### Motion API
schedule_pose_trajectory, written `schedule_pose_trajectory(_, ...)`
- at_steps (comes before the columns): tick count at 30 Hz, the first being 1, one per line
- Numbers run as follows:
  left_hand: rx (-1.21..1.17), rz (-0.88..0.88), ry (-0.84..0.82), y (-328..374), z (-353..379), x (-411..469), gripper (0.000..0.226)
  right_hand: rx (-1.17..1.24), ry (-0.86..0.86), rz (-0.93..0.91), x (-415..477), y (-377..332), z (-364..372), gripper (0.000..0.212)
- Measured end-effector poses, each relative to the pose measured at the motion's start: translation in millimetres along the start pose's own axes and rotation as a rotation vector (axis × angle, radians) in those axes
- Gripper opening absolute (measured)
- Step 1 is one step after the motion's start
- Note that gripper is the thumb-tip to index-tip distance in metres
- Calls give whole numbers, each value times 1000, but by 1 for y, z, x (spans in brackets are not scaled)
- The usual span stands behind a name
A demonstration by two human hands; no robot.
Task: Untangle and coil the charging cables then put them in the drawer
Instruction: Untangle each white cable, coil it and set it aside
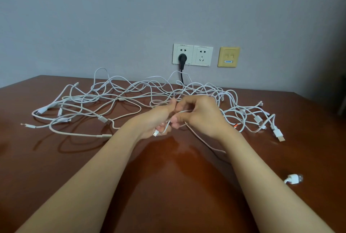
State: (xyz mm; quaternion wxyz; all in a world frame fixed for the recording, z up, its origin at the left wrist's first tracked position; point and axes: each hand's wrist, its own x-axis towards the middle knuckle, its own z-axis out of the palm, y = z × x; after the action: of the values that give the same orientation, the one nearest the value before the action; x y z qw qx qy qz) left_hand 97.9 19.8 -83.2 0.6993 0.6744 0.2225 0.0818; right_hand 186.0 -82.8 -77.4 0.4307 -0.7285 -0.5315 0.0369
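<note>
— On the glossy brown table (28, 157), what lies there?
— Smooth white cables (84, 99), tangled in loose loops. My left hand (157, 118) curls round one thin cord (184, 111) near its plug (155, 133); my right hand (202, 114) pinches the same cord.

This is a plain indoor room of the home or small-office kind, not a kitchen or workshop. A glossy reddish-brown wooden desk (168, 186) stands pushed against a bare blue-grey painted wall (131, 8). Just above the desk's back edge the wall carries two white power sockets (203, 56) side by side, with a black plug (181, 58) in the left one and its cord dropping behind the desk. To their right sits a yellowed plate (228, 56) with two small ports and a blue label, probably a network or phone outlet, though its print is too small to read. White charging cables (131, 92) sprawl tangled across the desk, everyday clutter.
</note>
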Motion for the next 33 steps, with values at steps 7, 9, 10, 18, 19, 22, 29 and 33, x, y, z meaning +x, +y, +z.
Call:
schedule_pose_trajectory(7,223,40,-232,4,-3,-11,33,-451,117,-268,-3,-2,-6,23)
schedule_pose_trajectory(9,226,61,-243,4,-5,-12,29,-474,136,-280,-2,0,-6,19)
schedule_pose_trajectory(10,223,66,-237,5,-5,-12,28,-501,145,-295,-1,2,-6,19)
schedule_pose_trajectory(18,294,-23,-242,5,-4,-15,29,-716,146,-400,2,7,-7,25)
schedule_pose_trajectory(19,354,-9,-205,6,-2,-17,29,-704,193,-404,4,6,-7,26)
schedule_pose_trajectory(22,425,47,-161,10,3,-20,28,-531,166,-336,1,4,-14,25)
schedule_pose_trajectory(29,140,134,-156,7,8,-16,48,-393,154,-232,-3,5,-13,32)
schedule_pose_trajectory(33,-125,121,-153,12,0,-15,53,-246,167,-104,-1,13,-18,25)
